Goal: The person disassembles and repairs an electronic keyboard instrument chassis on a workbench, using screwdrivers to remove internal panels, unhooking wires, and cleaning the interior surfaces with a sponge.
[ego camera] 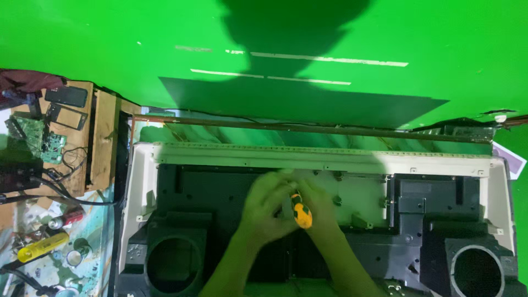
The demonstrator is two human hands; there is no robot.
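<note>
Both my hands meet over the middle of an opened television back frame (165, 181), a white shell with black plastic inner parts. My right hand (316, 201) grips a screwdriver with an orange and black handle (302, 214), its tip hidden. My left hand (267, 206) is blurred and curls around the same spot, touching the screwdriver's upper part. Two round black speaker openings sit at the lower left (173, 264) and lower right (478, 272) of the frame.
A wooden side table (104, 143) on the left carries green circuit boards (33, 135), dark phones (66, 96) and cables. Below it lie a yellow tool (44, 246) and small cans. A green backdrop (110, 44) fills the upper view.
</note>
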